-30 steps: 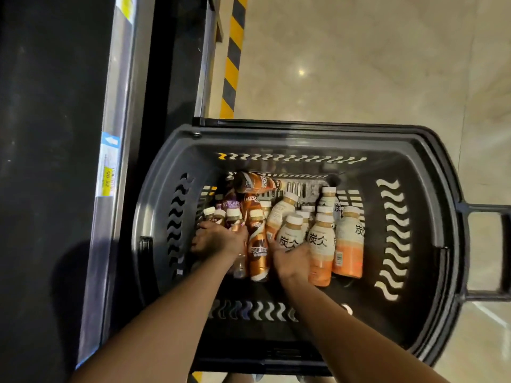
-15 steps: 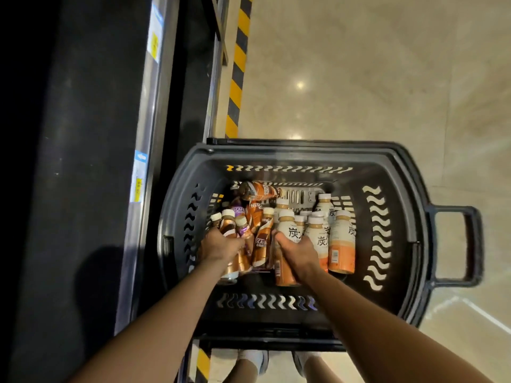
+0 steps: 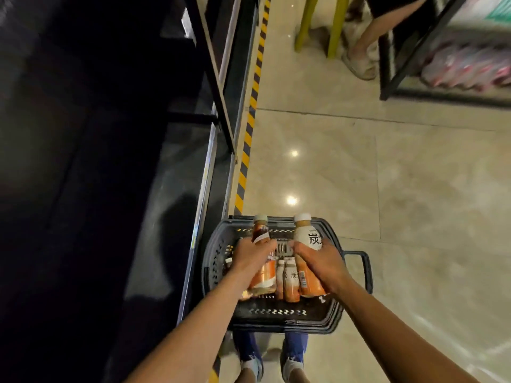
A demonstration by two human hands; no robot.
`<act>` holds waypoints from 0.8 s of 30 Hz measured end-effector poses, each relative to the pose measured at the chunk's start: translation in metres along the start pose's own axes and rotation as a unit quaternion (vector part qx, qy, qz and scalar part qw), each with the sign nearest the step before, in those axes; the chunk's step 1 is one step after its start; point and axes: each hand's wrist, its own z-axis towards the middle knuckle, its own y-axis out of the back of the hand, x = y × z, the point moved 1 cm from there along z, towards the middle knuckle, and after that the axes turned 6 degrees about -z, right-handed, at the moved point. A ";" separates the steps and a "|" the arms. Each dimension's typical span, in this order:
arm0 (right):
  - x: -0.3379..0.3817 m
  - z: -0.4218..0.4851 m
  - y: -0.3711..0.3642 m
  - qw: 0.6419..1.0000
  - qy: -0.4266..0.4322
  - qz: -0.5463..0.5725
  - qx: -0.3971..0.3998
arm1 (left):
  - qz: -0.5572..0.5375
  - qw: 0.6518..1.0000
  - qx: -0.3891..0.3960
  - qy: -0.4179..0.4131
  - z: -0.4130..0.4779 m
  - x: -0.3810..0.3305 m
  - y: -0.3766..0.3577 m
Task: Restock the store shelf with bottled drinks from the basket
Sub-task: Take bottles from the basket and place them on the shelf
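The left hand (image 3: pixel 253 257) grips a slim brown-and-orange coffee bottle with a white cap (image 3: pixel 261 261), and the right hand (image 3: pixel 322 265) clasps a cream-and-orange milk-tea bottle with a beige cap (image 3: pixel 308 241) — both bottles are raised above the dark grey plastic slotted basket (image 3: pixel 333 313). More cream-and-orange bottles (image 3: pixel 290 280) stand upright in the basket between the two hands. The basket sits on the glossy beige tiled floor (image 3: pixel 387 175), just right of the dark store shelf (image 3: pixel 154 217). A yellow-and-black striped floor tape (image 3: pixel 250 125) runs along the shelf's foot. Far off stand lime-green stool legs (image 3: pixel 318 26) and a black-framed display rack (image 3: pixel 442 51) — blurred pink goods inside it.
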 end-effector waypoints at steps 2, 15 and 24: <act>0.022 -0.047 0.024 1.000 0.025 0.008 -0.006 | -0.014 1.000 0.012 -0.016 -0.049 -0.022 0.004; 0.110 -0.228 0.097 0.979 0.202 0.010 -0.016 | -0.121 0.975 -0.066 -0.172 -0.278 -0.063 0.038; 0.157 -0.310 0.082 0.937 0.336 -0.035 0.085 | -0.244 0.908 -0.207 -0.272 -0.390 -0.062 0.080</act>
